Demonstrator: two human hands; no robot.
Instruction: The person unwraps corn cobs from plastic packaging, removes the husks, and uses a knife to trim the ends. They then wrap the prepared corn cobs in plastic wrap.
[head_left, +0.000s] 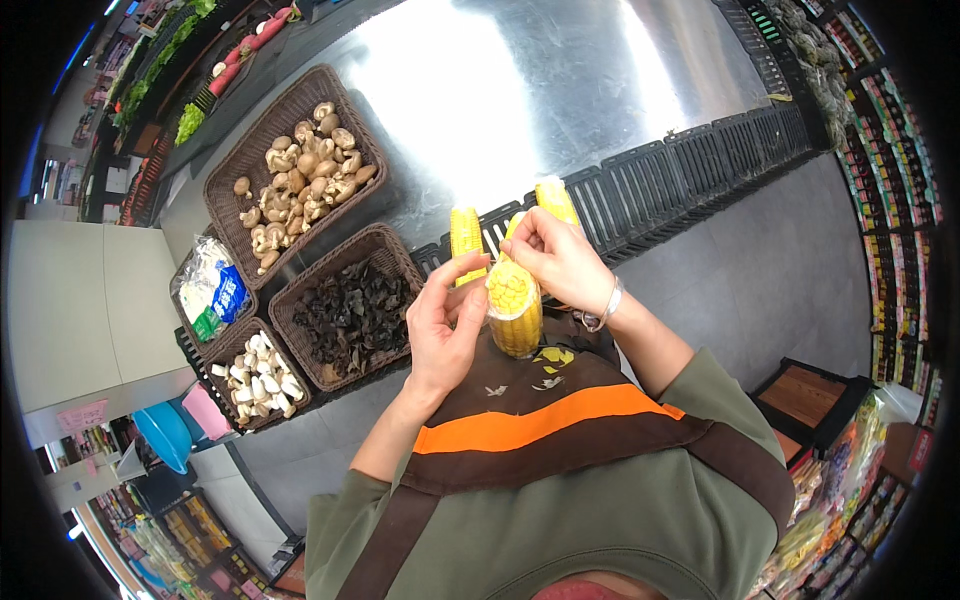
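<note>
An ear of corn (515, 311) in clear film stands upright in front of my apron, its top end towards me. My left hand (450, 322) is at its left side, thumb and fingers bent beside the top; whether it grips the corn is unclear. Just above the top, my right hand (559, 255) pinches something thin between thumb and index finger, seemingly the film. Another corn ear (466, 234) lies behind my left hand, and a further one (553, 196) lies beyond my right hand. More yellow shows partly hidden behind my right fingers.
A shiny metal counter (600, 90) with a black slatted plastic edge (645, 180) lies ahead. To the left are wicker baskets of shiitake mushrooms (307, 172), black fungus (349, 315) and white-stemmed mushrooms (259, 379), beside bagged mushrooms (214, 289). A black-framed wooden stand (810, 397) is at the right.
</note>
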